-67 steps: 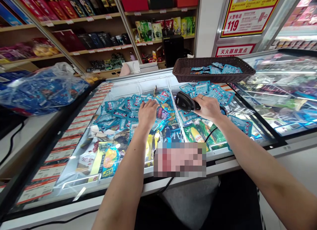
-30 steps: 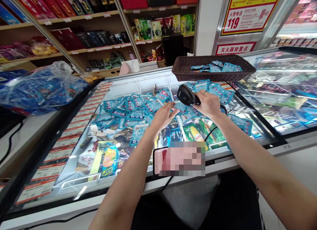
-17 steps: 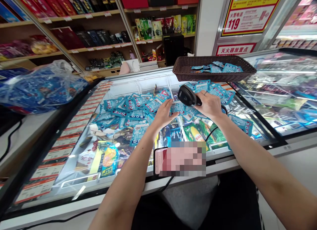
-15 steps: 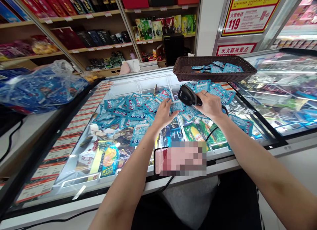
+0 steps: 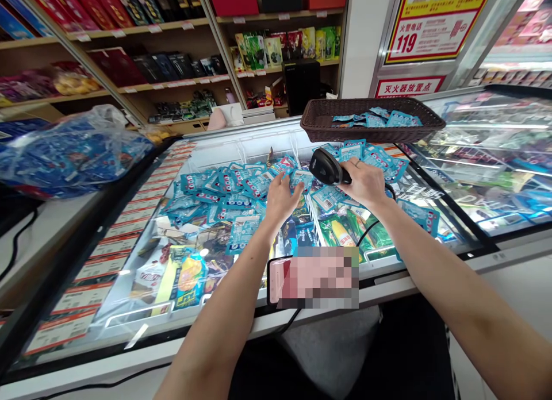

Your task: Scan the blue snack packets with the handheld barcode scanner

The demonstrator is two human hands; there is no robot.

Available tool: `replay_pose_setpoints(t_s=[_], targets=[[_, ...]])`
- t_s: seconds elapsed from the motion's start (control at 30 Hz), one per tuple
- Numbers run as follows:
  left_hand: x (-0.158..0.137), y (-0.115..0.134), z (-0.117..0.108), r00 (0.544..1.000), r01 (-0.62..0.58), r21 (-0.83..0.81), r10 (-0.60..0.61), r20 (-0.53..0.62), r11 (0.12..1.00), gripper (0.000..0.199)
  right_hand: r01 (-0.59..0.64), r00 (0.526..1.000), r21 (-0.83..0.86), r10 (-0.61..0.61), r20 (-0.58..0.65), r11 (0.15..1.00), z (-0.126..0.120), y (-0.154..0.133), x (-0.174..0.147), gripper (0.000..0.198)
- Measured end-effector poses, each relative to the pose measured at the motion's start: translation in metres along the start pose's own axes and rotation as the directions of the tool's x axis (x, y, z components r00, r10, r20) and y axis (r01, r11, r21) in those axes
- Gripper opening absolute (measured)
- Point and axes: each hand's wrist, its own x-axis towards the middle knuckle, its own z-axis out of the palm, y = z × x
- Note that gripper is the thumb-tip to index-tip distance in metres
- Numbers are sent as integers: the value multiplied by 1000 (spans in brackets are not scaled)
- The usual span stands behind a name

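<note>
My right hand (image 5: 365,181) is wrapped round the handle of a black barcode scanner (image 5: 325,166), whose head points left over the packets. Its cable runs down past my wrist. My left hand (image 5: 281,200) is at the edge of a spread of small blue packets (image 5: 235,180), thumb apart from the fingers and nothing seen gripped. One blue packet (image 5: 303,177) lies just beyond the thumb. Another packet, with a barcode (image 5: 326,200), lies face up below the scanner. The packets rest on the glass top of a freezer (image 5: 207,144).
A brown woven basket (image 5: 414,133) with several blue packets stands behind the scanner. A phone (image 5: 275,282), partly blurred out, lies at the front edge. Clear bags of blue goods (image 5: 81,158) sit to the left. Stocked shelves (image 5: 172,81) stand behind the freezer.
My left hand has drawn back slightly to the left, uncovering the packet beyond its thumb. My right hand and the scanner have hardly moved.
</note>
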Motion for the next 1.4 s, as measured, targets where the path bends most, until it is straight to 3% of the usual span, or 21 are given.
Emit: replay_pose_setpoints(t_s=[0.1, 0.2, 0.33, 0.47, 0.77, 1.4], targets=[[-1, 0, 5, 996, -43, 30, 45, -73, 999, 61, -4, 1000, 13, 4, 24, 1000, 0, -1, 0, 32], [-1, -2, 4, 996, -62, 38, 64, -57, 997, 56, 1, 1000, 16, -1, 28, 1000, 0, -1, 0, 32], [0, -7, -3, 996, 5, -124, -16, -89, 992, 51, 2, 1000, 7, -2, 16, 1000, 1, -1, 0, 33], [0, -12, -6, 987, -7, -265, -35, -156, 964, 40, 33, 999, 24, -33, 2, 999, 1, 0, -2, 32], [1, -15, -3, 985, -27, -230, -13, -170, 973, 40, 144, 988, 68, -148, 48, 987, 0, -5, -3, 31], [-1, -10, -7, 984, -62, -204, 26, -175, 977, 45, 128, 990, 64, -131, 51, 990, 0, -2, -3, 30]])
